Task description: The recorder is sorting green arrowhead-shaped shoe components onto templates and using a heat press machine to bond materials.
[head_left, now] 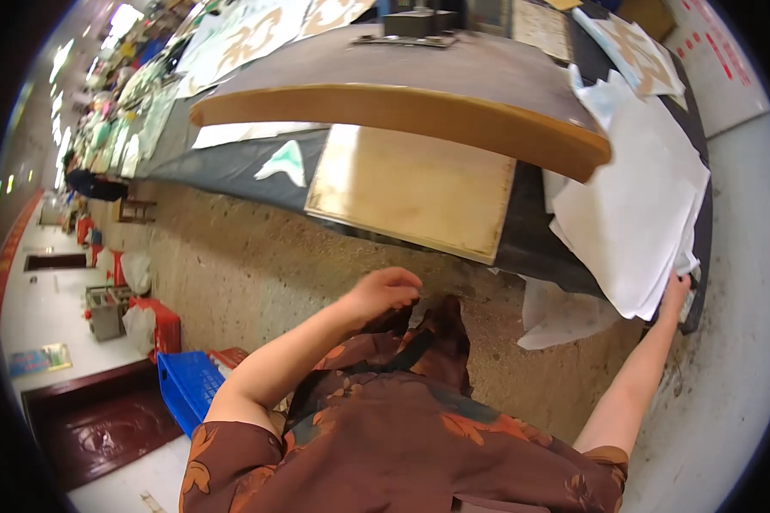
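My left hand (382, 294) hangs in front of my body, clear of the table, its fingers loosely curled and nothing showing in them. At the table's near right corner, my right hand (676, 295) reaches the lower end of a pile of large white sheets (633, 214). Its fingers look closed, beside a small pale item, but what they grip is hard to make out. A flat beige board (411, 192) lies on the dark tabletop before me. Over it spans a big press plate (402, 111) with a curved yellow-brown edge.
A translucent sheet (565, 316) droops below the table's front edge. On the dark table (222, 167) lies a small white-and-green piece (285, 162). Patterned sheets (239, 43) lie behind the plate. A blue crate (188, 389) stands left, a wall (744, 239) right. A person (94, 181) is far left.
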The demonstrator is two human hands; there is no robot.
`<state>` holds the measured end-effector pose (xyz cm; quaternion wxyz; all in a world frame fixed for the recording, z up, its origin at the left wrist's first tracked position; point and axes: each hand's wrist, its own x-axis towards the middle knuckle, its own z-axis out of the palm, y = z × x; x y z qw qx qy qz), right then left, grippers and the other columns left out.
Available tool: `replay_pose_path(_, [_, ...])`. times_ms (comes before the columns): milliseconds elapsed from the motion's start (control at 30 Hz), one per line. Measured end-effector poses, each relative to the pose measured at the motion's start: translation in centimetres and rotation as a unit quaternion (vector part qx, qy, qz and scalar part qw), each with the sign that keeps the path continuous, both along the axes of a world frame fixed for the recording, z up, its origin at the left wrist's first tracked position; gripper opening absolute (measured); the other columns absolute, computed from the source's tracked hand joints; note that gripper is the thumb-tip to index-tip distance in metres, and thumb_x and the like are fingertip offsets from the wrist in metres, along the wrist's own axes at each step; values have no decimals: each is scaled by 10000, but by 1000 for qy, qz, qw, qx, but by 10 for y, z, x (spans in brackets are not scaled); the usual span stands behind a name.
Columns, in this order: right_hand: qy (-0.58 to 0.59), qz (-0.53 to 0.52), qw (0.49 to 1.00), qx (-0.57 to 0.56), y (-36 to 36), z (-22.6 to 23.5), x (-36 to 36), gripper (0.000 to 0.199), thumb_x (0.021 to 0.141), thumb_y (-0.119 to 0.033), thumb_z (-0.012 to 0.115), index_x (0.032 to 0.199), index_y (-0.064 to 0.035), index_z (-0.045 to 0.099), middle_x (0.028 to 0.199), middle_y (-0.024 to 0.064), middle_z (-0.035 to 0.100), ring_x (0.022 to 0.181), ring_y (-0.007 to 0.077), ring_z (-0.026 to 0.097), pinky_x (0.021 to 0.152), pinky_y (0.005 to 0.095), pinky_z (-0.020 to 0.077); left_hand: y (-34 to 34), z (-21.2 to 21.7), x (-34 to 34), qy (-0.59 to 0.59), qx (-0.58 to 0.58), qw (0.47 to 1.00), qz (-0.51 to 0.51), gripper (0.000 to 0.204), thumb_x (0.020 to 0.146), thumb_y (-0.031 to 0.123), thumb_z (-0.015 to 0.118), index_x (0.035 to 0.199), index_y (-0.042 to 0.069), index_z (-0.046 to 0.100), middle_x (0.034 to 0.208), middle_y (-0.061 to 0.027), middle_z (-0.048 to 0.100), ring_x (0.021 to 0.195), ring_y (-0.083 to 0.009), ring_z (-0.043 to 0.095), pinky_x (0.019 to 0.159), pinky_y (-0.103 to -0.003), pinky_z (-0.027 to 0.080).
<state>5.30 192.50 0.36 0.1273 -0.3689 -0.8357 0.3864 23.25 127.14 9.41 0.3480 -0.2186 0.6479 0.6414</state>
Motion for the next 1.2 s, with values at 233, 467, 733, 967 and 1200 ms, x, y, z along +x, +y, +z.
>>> replay_pose_path(233, [85, 322, 879, -340, -268, 91, 78, 119, 882, -54, 632, 1001, -49, 635, 818, -5, 582, 720, 80, 556, 686, 229, 464, -149, 3, 28, -29, 41, 949, 312, 197, 943, 144, 600, 1122, 61, 596, 933, -42, 665, 841, -140, 642, 757, -274, 534])
replay_pose_path(467, [-88, 580, 731, -348, -630, 123, 142, 132, 896, -167, 673, 978, -64, 671, 789, 36, 685, 683, 129, 643, 622, 277, 502, -264, -29, 31, -35, 96, 949, 297, 195, 953, 165, 594, 1128, 79, 587, 962, -42, 667, 862, -151, 648, 781, -289, 536])
replay_pose_path(733, [-218, 513, 780, -284, -815, 50, 186, 190, 866, -174, 670, 1021, -64, 679, 767, 71, 703, 685, 140, 676, 628, 291, 516, -449, -44, 85, -72, 100, 931, 344, 220, 930, 144, 609, 1140, 82, 601, 950, -52, 678, 837, -154, 656, 754, -292, 550])
replay_pose_path(967, [-133, 541, 808, -192, -868, 28, 172, 154, 859, -120, 657, 972, -22, 696, 839, 109, 704, 725, 187, 688, 681, 314, 532, -554, -67, 88, -93, 94, 871, 472, 227, 925, 142, 626, 1145, 90, 606, 927, -55, 668, 835, -184, 656, 773, -324, 547])
replay_pose_path(1200, [-205, 470, 830, -219, -915, 36, 119, 265, 972, -248, 532, 824, -30, 566, 672, 102, 644, 591, 268, 658, 578, 408, 511, -560, -59, 7, -42, 137, 919, 366, 220, 936, 135, 611, 1151, 89, 601, 939, -51, 664, 847, -181, 649, 782, -324, 544])
